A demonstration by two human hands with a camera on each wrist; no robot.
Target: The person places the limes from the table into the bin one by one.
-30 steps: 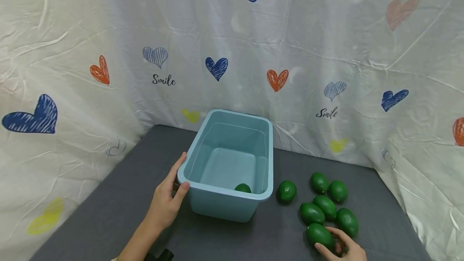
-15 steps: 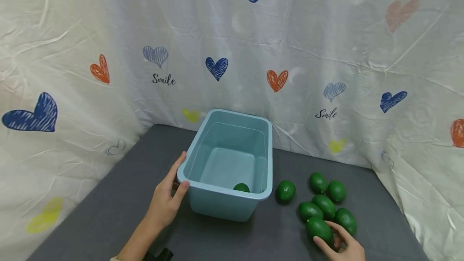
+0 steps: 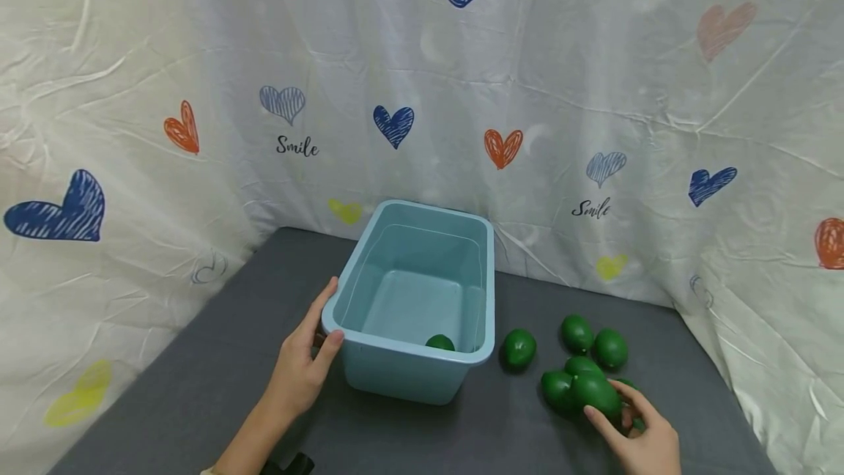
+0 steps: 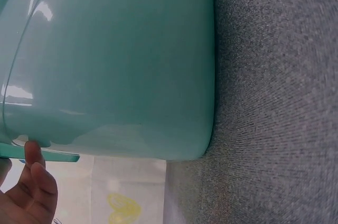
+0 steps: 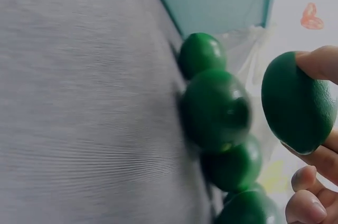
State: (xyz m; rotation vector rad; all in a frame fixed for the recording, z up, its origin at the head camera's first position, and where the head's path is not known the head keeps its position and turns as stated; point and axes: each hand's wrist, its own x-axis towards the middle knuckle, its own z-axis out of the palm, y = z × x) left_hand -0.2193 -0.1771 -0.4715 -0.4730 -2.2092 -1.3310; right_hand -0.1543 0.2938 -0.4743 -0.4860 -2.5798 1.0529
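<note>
Green lime (image 3: 596, 394) pinched in the right hand (image 3: 642, 440), blue tub (image 3: 409, 367) braced by the left.

The left hand (image 3: 300, 372) curls thumb over the tub's near corner, steadying it on the grey surface (image 3: 198, 387); the right grip clamps the lime just above the remaining pile (image 3: 580, 347). One lime (image 3: 439, 343) lies inside the tub.

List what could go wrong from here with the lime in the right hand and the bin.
1. The right hand holds the lifted lime only between thumb and fingertips; its smooth skin might slip and it could fall onto the loose limes beneath, scattering them.
2. The left hand grips just one corner of the light blue bin, so a hard drop could shift it.
</note>
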